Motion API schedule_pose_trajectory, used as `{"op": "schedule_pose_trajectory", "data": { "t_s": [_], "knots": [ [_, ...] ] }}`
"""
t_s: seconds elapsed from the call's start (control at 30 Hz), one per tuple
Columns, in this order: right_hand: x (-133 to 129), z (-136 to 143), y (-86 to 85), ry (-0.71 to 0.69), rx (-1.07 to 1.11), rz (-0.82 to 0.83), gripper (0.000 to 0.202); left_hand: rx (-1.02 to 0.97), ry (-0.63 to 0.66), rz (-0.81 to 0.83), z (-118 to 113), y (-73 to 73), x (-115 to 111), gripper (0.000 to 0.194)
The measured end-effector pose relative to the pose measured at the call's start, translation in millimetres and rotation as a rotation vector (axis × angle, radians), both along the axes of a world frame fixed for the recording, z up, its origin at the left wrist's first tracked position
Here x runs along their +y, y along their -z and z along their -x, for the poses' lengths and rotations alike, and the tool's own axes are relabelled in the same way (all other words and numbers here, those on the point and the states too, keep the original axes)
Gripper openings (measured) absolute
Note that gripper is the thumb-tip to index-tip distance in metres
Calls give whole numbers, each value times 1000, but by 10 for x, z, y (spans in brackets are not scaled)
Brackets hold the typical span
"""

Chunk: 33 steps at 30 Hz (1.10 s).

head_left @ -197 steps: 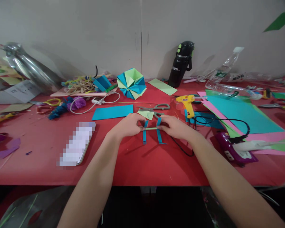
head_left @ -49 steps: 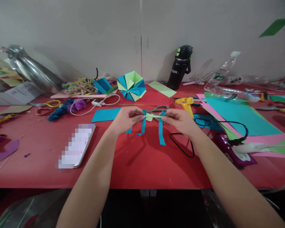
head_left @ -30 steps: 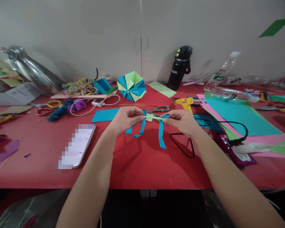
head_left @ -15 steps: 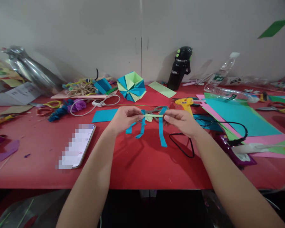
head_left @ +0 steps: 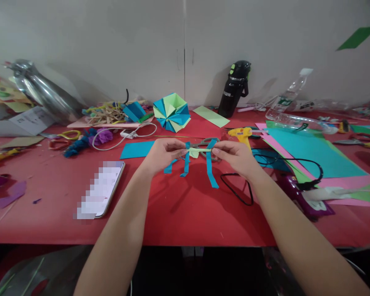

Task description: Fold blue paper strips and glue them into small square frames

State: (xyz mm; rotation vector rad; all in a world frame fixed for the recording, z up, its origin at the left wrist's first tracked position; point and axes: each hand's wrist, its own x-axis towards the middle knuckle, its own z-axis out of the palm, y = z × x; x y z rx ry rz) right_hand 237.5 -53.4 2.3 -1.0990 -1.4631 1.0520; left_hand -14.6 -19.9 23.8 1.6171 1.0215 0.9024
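Note:
My left hand (head_left: 165, 155) pinches the left end of a thin light green paper strip (head_left: 200, 150), which looks rolled or folded narrow. At its other end, the fingertips of my right hand (head_left: 236, 155) are closed on it. Blue paper strips hang from it: one (head_left: 186, 165) beside my left fingertips and a longer one (head_left: 210, 170) beside my right. Another short blue piece (head_left: 170, 167) shows below my left hand. Behind the strip lie what look like grey scissors (head_left: 203, 142), partly covered. A light green scrap (head_left: 195, 155) is just below the strip.
A blue and green folded paper ball (head_left: 171, 113) stands at the back. To the right are a yellow glue gun (head_left: 241, 133), its black cable (head_left: 249, 201) and coloured paper sheets (head_left: 320, 152). A phone (head_left: 106, 193) lies left. A black bottle (head_left: 232, 92) leans against the wall.
The hanging blue strips have swung slightly, their lower ends a little higher and to the right. Both hands keep their pinch on the green strip.

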Motion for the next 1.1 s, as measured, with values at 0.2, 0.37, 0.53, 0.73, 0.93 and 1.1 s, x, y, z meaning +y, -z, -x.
{"op": "schedule_pose_trajectory", "data": {
  "t_s": [0.2, 0.37, 0.53, 0.73, 0.93, 1.1],
  "knots": [
    [6, 32, 12, -38, 8, 6, 30, 44, 13, 13, -15, -10, -1, 25],
    [30, 6, 38, -27, -10, 18, 32, 144, 39, -3, 49, -68, -9, 24],
    [55, -21, 92, -42, -84, 56, 30, 555, -123, -164, 225, 70, 103, 24],
    [74, 20, 252, -126, -187, 81, 21, 823, -33, -196, 249, 321, 170, 18],
    [54, 101, 320, -68, -465, -9, 11, 840, -215, -223, 209, 207, 115, 6],
    [42, 78, 267, 45, -393, -59, 11, 390, -260, -408, 166, -66, -3, 11]
  ]
}}
